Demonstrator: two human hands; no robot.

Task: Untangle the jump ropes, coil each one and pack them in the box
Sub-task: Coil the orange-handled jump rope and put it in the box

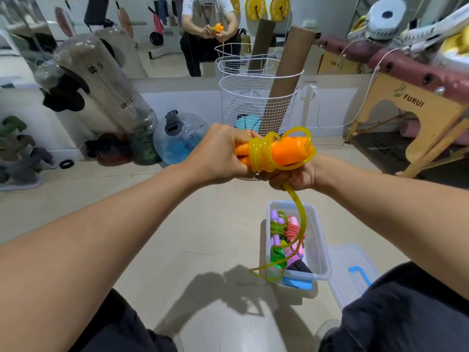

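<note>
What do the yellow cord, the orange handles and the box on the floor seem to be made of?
Yellow cord: looks like translucent soft plastic or vinyl tubing, glossy, bending in loose loops. Orange handles: apparently opaque moulded plastic, smooth with a soft sheen. Box: clear, slightly frosted rigid plastic; its contents show through the walls.

Pale glossy floor tiles (208, 240) are catching overhead light and throwing soft shadows; a wide wall mirror (165, 34) is reflecting the room behind; a white wire basket (256, 102) is standing against the low wall; a wooden massage bed (416, 102) with maroon padding is standing at the right.
</note>
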